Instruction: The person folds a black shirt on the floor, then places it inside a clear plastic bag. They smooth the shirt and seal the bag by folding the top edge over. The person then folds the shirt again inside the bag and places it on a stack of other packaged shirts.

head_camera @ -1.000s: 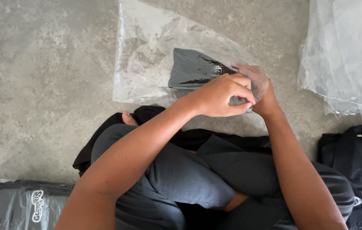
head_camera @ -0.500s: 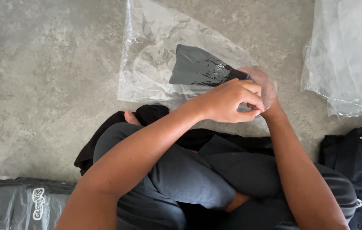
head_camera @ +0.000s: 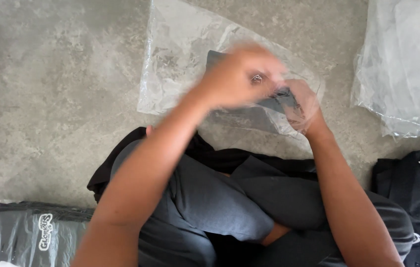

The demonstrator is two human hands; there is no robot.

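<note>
A clear plastic bag (head_camera: 180, 64) lies on the concrete floor in front of my crossed legs. A dark folded garment (head_camera: 242, 118) sits partly inside it. My right hand (head_camera: 303, 103) is at the bag's right end, under the plastic film, gripping the garment's edge. My left hand (head_camera: 239, 74) hovers over the bag and the garment, just left of my right hand. It is motion-blurred with its fingers curled, and its grip cannot be made out.
More crumpled clear plastic bags (head_camera: 403, 74) lie at the right. A black garment (head_camera: 418, 183) lies at the lower right. A bagged dark garment (head_camera: 22, 237) rests at the lower left. Black cloth (head_camera: 116, 163) spreads under my legs.
My left hand has lifted off the garment and swung up and to the left, now blurred. The garment sits lower and flatter in the bag. My right hand stays at the bag's right end.
</note>
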